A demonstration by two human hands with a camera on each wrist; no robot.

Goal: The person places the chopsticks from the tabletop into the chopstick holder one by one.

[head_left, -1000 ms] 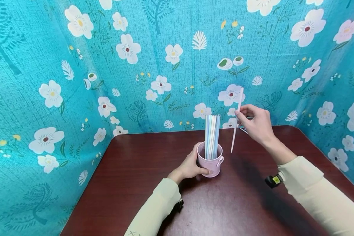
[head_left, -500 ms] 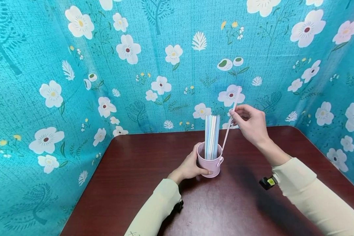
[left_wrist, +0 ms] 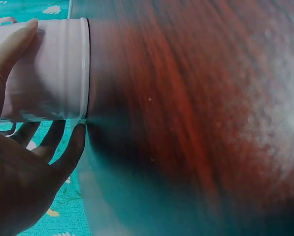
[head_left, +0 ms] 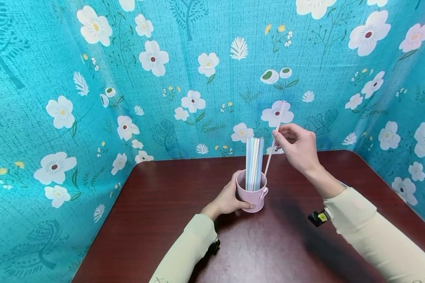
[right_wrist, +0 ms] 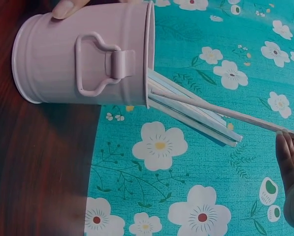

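A small pink bucket [head_left: 250, 201] with a side handle stands upright on the table, holding a bundle of pale blue and white straws [head_left: 255, 163]. My left hand [head_left: 226, 199] grips the bucket from its left side, thumb across the front; in the left wrist view the fingers [left_wrist: 70, 152] reach around its far side. Up to the right, my right hand [head_left: 299, 148] pinches a thin pink straw [head_left: 270, 160] near its middle. This straw slants down to the bucket, its lower end at the rim beside the bundle in the right wrist view.
The dark red-brown table [head_left: 173, 188] has a glossy top. Behind and beside it hangs a turquoise flowered cloth [head_left: 184, 129]. A thin pale tip [head_left: 344, 184] shows beside my right forearm, the rest of it hidden.
My right hand has moved left with the pink straw, bringing its lower end from beside the bucket to the rim. The left hand and bucket have stayed put.
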